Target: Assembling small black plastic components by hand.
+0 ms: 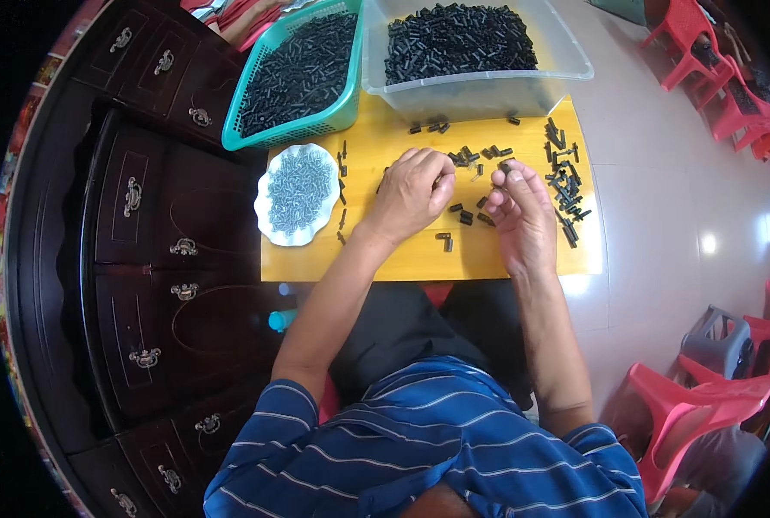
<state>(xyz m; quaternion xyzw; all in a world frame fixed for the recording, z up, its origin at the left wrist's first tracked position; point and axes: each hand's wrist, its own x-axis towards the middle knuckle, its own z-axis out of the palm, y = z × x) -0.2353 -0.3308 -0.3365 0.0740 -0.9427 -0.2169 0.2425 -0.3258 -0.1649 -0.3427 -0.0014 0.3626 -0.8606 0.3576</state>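
My right hand is raised over the right half of the yellow table. Its thumb and fingertips pinch a small black cylindrical part. To its left, my left hand hovers knuckles up with curled fingers; whatever they hold is hidden beneath. Short black cylinders lie loose between and below the hands, and more are scattered just beyond them. Along the table's right side is a heap of longer black pieces. A white scalloped dish of small silvery metal pieces sits left of my left hand.
At the back stand a green basket and a clear plastic bin, both holding many black parts. A thin row of black pieces lies beside the dish. Dark drawers border the left; red plastic chairs stand to the right.
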